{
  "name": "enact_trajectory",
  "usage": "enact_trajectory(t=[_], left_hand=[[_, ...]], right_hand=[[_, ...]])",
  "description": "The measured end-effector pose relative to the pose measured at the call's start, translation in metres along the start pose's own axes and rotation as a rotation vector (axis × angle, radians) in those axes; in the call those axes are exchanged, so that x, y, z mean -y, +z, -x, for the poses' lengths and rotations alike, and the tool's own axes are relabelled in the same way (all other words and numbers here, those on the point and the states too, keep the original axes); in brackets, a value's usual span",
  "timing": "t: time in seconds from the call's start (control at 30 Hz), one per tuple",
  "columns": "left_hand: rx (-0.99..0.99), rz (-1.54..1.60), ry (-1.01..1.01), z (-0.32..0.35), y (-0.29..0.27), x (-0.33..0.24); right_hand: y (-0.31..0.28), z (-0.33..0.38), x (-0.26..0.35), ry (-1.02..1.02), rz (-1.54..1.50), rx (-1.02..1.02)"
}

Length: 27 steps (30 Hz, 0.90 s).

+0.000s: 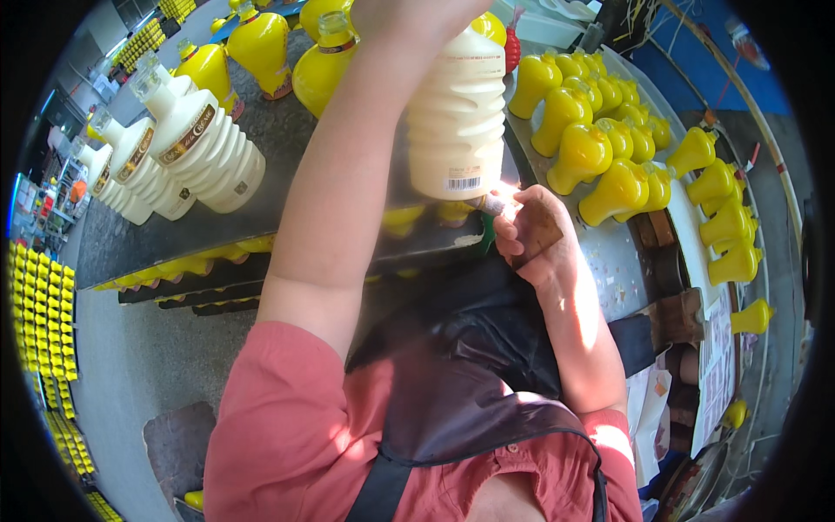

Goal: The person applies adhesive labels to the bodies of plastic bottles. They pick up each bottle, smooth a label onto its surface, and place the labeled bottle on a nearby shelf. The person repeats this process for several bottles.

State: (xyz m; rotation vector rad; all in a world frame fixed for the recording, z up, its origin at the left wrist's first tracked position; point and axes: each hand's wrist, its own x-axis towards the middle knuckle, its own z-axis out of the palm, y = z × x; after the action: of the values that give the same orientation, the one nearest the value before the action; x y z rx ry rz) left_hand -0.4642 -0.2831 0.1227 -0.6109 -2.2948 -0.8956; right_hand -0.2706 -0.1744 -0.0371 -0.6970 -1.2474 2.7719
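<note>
My right hand [537,228] pinches a grey cylinder [490,205] beside a cream ribbed bottle [458,122]; I can't tell my left hand's [419,17] grip.

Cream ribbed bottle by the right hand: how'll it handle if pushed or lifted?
The cream ribbed bottle is probably stiff, since its moulded sides look crisp and undented. It could tip if pushed high up, being taller than wide. Its smooth-looking surface may slip a bit, though the ribbing should help grip.
</note>
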Motion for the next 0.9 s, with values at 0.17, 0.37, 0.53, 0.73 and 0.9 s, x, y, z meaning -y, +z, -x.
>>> enact_trajectory(t=[0.17,0.37,0.53,0.73,0.9], left_hand=[[-0.061,-0.099,0.073,0.016,0.007,0.012],[-0.14,0.126,0.143,0.036,-0.006,0.009],[-0.209,0.142,0.161,0.041,-0.007,0.011],[-0.192,0.119,0.137,0.039,-0.003,0.013],[-0.178,0.113,0.176,0.035,0.001,0.013]], right_hand=[[0.002,-0.009,0.0,-0.02,0.019,0.043],[0.013,-0.006,0.007,-0.009,0.14,-0.052],[0.017,0.0,0.015,-0.034,0.226,-0.134],[0.022,0.001,0.018,-0.048,0.294,-0.147],[0.024,0.0,0.023,-0.066,0.326,-0.118]])
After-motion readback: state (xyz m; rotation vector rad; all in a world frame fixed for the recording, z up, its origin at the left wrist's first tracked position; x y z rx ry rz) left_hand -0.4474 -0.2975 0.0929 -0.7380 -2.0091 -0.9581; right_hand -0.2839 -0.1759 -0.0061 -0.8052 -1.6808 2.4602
